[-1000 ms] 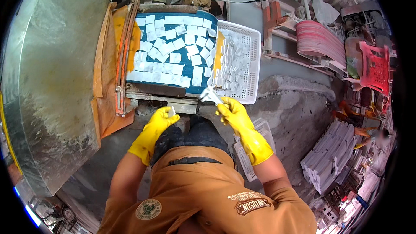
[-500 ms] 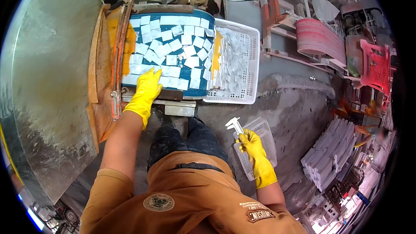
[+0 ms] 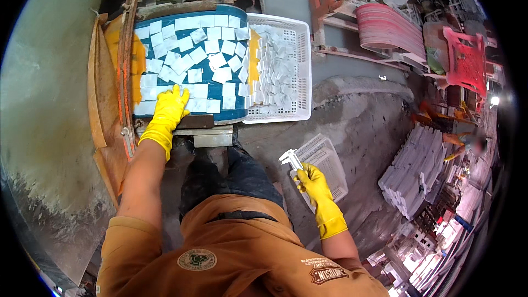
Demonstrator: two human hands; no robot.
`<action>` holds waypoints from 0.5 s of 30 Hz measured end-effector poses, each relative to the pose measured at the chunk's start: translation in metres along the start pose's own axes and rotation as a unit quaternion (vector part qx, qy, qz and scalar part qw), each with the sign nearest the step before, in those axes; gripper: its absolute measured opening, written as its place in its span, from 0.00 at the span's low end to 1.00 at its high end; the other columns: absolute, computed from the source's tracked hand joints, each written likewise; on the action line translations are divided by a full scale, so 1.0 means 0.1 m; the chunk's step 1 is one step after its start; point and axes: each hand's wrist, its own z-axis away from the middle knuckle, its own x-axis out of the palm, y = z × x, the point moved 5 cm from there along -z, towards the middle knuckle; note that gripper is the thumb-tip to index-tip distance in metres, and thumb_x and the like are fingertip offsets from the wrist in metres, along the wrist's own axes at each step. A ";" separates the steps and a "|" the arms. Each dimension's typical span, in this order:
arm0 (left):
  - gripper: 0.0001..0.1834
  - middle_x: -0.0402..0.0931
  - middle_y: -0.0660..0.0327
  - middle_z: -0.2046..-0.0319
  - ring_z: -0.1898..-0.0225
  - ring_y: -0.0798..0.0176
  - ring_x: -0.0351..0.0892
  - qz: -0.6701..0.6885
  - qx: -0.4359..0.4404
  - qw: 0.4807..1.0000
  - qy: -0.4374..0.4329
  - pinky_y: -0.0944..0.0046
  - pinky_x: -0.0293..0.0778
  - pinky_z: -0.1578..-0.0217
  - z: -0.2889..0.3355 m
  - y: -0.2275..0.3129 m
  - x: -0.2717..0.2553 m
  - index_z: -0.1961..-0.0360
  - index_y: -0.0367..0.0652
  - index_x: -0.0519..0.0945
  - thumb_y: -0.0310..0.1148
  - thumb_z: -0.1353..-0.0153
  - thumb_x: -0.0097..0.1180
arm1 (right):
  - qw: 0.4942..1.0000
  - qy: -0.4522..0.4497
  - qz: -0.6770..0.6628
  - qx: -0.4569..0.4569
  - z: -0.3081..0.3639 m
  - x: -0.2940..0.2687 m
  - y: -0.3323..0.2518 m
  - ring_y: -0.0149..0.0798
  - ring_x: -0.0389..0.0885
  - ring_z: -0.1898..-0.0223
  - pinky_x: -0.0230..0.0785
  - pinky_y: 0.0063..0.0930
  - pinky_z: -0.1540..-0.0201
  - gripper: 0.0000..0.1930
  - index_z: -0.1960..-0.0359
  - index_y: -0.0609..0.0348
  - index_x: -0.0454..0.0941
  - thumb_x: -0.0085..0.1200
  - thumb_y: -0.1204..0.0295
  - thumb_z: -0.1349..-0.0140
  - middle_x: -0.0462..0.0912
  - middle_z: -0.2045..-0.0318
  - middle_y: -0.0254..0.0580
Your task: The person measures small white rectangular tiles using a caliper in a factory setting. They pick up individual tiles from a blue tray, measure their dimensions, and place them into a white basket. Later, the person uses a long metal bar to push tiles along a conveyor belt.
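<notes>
My left hand point(image 3: 168, 111), in a yellow rubber glove, lies with fingers outstretched on the near rows of pale tiles point(image 3: 198, 90). Many such small square tiles are spread over a blue conveyor belt point(image 3: 233, 114), some in neat rows, others turned at odd angles. Lower right, my gloved right hand point(image 3: 315, 182) is closed around a vernier caliper point(image 3: 292, 158), whose jaws point up and left. At the belt's right end, a white plastic crate point(image 3: 307, 71) holds a mass of similar tiles, by a yellow strip point(image 3: 254, 61).
A second white crate point(image 3: 336, 157) is on the floor beyond my right hand. Stacked pale slabs point(image 3: 410, 173) lie at right, near another person's gloved hand point(image 3: 454, 154). A rusty orange frame point(image 3: 125, 71) borders the belt's left end. A red plastic chair point(image 3: 465, 66) stands far right.
The view has shifted, so the belt and crates appear farther left and slightly higher. My left hand stays on the near tiles; the right still holds the caliper.
</notes>
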 end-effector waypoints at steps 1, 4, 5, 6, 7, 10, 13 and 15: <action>0.42 0.68 0.40 0.33 0.37 0.38 0.74 -0.012 -0.001 1.000 0.006 0.43 0.72 0.42 -0.01 0.02 0.02 0.32 0.44 0.71 0.47 0.46 0.71 | 1.000 0.001 -0.010 -0.002 -0.01 0.00 0.03 0.22 0.73 0.77 0.68 0.17 0.75 0.14 0.42 0.59 0.79 0.56 0.71 0.27 0.83 0.69 0.33; 0.35 0.64 0.36 0.31 0.38 0.34 0.73 -0.064 0.014 0.997 0.047 0.40 0.72 0.43 0.03 0.05 0.28 0.30 0.40 0.67 0.41 0.35 0.59 | 1.000 0.004 -0.017 0.007 0.04 0.03 0.09 0.22 0.73 0.78 0.67 0.17 0.76 0.13 0.44 0.59 0.79 0.55 0.71 0.27 0.83 0.69 0.32; 0.33 0.63 0.36 0.30 0.36 0.34 0.71 -0.078 0.018 0.995 0.059 0.40 0.72 0.43 0.03 0.05 0.39 0.29 0.39 0.66 0.40 0.33 0.55 | 1.000 0.006 -0.017 0.012 0.05 0.05 0.10 0.22 0.73 0.78 0.67 0.18 0.76 0.13 0.44 0.59 0.79 0.55 0.71 0.27 0.83 0.69 0.32; 0.31 0.62 0.35 0.29 0.35 0.33 0.70 -0.092 0.022 0.993 0.071 0.39 0.72 0.42 0.02 0.01 0.48 0.29 0.39 0.66 0.38 0.31 0.52 | 1.000 0.006 -0.017 0.006 0.06 0.06 0.09 0.22 0.73 0.78 0.67 0.18 0.76 0.13 0.44 0.59 0.79 0.55 0.70 0.27 0.83 0.70 0.32; 0.35 0.66 0.37 0.31 0.35 0.37 0.73 -0.131 0.031 0.988 0.081 0.42 0.73 0.44 0.04 0.02 0.44 0.27 0.40 0.64 0.39 0.34 0.54 | 1.000 0.006 -0.016 0.003 0.08 0.06 0.11 0.22 0.73 0.78 0.68 0.18 0.76 0.13 0.45 0.59 0.79 0.55 0.70 0.27 0.82 0.70 0.32; 0.35 0.70 0.37 0.34 0.40 0.39 0.78 -0.088 0.038 0.995 0.034 0.45 0.76 0.47 0.00 -0.01 0.27 0.28 0.40 0.65 0.35 0.36 0.54 | 1.000 0.009 -0.018 -0.001 0.13 0.07 0.09 0.22 0.73 0.78 0.68 0.18 0.76 0.12 0.46 0.59 0.79 0.55 0.69 0.27 0.82 0.69 0.31; 0.32 0.77 0.41 0.40 0.50 0.44 0.84 -0.094 0.058 0.993 0.045 0.48 0.78 0.52 0.00 0.02 0.08 0.32 0.40 0.71 0.31 0.39 0.55 | 1.000 0.009 -0.023 -0.001 0.12 0.07 0.13 0.23 0.73 0.78 0.68 0.18 0.75 0.13 0.46 0.59 0.79 0.56 0.68 0.27 0.83 0.69 0.32; 0.27 0.80 0.42 0.44 0.52 0.44 0.85 -0.060 0.050 0.995 0.068 0.48 0.78 0.52 0.02 0.01 0.05 0.35 0.40 0.74 0.30 0.38 0.54 | 0.999 0.000 -0.050 0.006 0.10 0.07 0.19 0.24 0.75 0.77 0.69 0.18 0.75 0.13 0.46 0.60 0.78 0.56 0.68 0.27 0.83 0.69 0.33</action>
